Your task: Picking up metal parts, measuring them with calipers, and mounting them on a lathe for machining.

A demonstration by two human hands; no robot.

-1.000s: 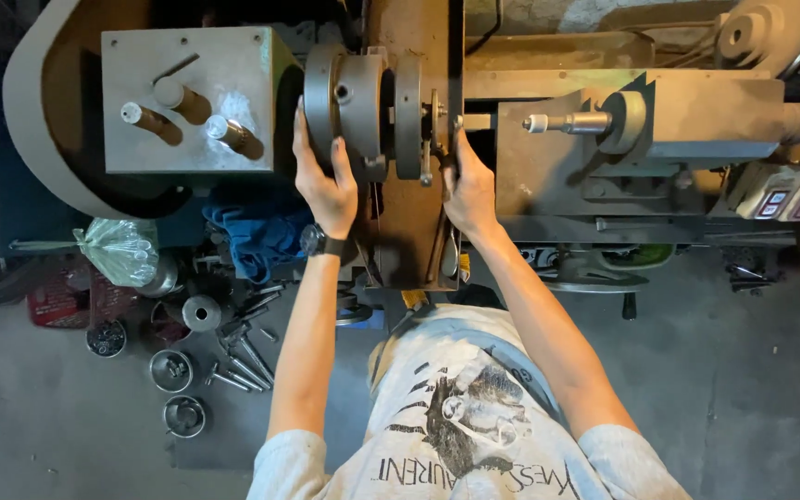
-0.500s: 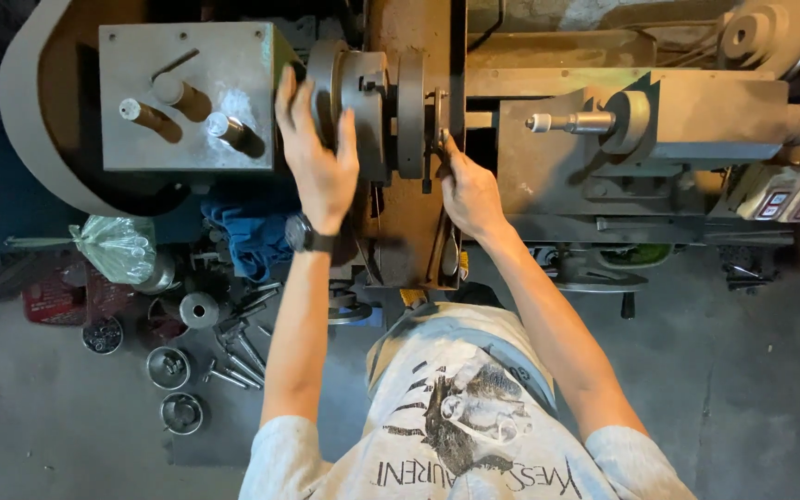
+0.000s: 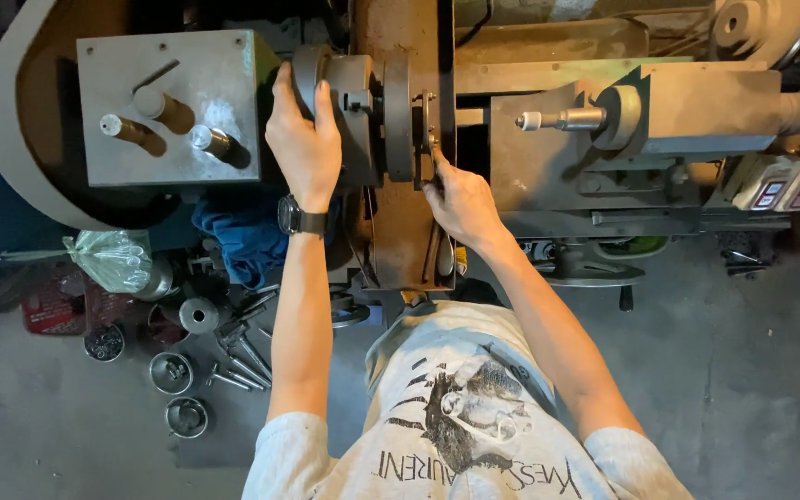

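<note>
Gripping the round lathe chuck (image 3: pixel 349 116) from above, the left hand (image 3: pixel 305 139) wraps its fingers over the rim in the head view. The right hand (image 3: pixel 456 199) pinches a small flat part (image 3: pixel 430 139) at the chuck's face. Beside the chuck stands the grey headstock box (image 3: pixel 173 106); the tailstock (image 3: pixel 659 111) sits well apart.

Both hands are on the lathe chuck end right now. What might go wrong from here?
Three risks, judged from this view. The left hand wraps the chuck; any spindle motion might pull it in. The wristwatch could snag there. The right hand has fingertips by the disc and rusty plate, a likely pinch point.
</note>
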